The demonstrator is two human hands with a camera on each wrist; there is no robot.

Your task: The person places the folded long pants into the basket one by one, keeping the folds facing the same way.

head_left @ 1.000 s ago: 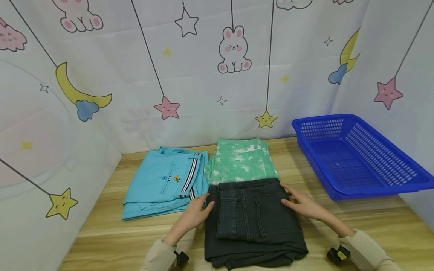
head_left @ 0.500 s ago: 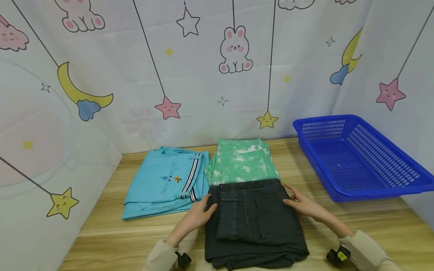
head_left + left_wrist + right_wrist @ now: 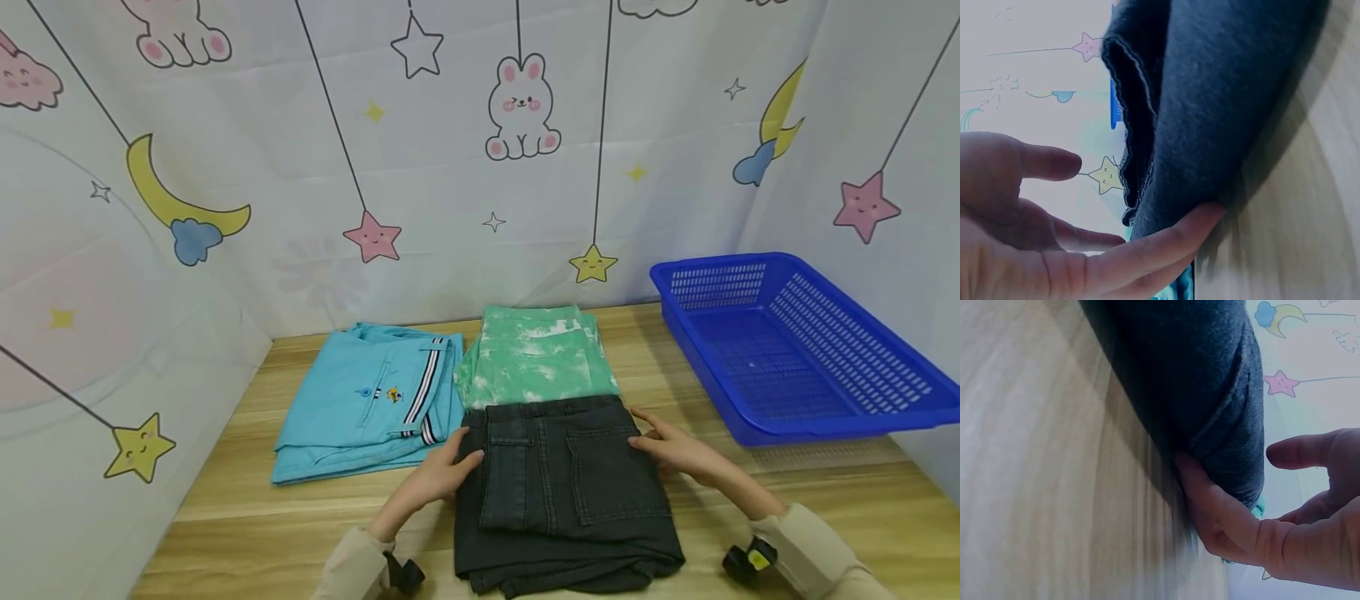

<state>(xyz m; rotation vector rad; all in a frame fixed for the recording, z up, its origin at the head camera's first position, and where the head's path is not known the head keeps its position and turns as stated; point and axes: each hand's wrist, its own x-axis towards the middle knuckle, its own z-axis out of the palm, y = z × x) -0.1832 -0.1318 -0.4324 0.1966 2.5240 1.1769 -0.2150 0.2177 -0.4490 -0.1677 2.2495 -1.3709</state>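
Observation:
Folded black jeans (image 3: pixel 558 492) lie at the front middle of the table, a back pocket facing up. My left hand (image 3: pixel 437 475) is at their left side; in the left wrist view its nearly straight fingers (image 3: pixel 1154 250) touch the dark cloth low down, thumb held away. On the opposite side my right hand (image 3: pixel 678 450) has its fingertips (image 3: pixel 1191 472) against the bottom edge of the jeans, near the tabletop, its thumb also apart from the cloth. Just behind the jeans are folded green and white tie-dye pants (image 3: pixel 532 354). Folded light blue pants (image 3: pixel 337 400) with a striped waistband lie to the left.
A blue plastic basket (image 3: pixel 712 379) with perforated sides stands at the back right of the wooden table (image 3: pixel 217 517). A white cloth backdrop (image 3: pixel 442 183) printed with stars, moons and rabbits rises behind and along both sides.
Both hands stay at the sides of the black jeans with hardly any motion. The whole view shifts very slightly; the clothes and basket keep their places.

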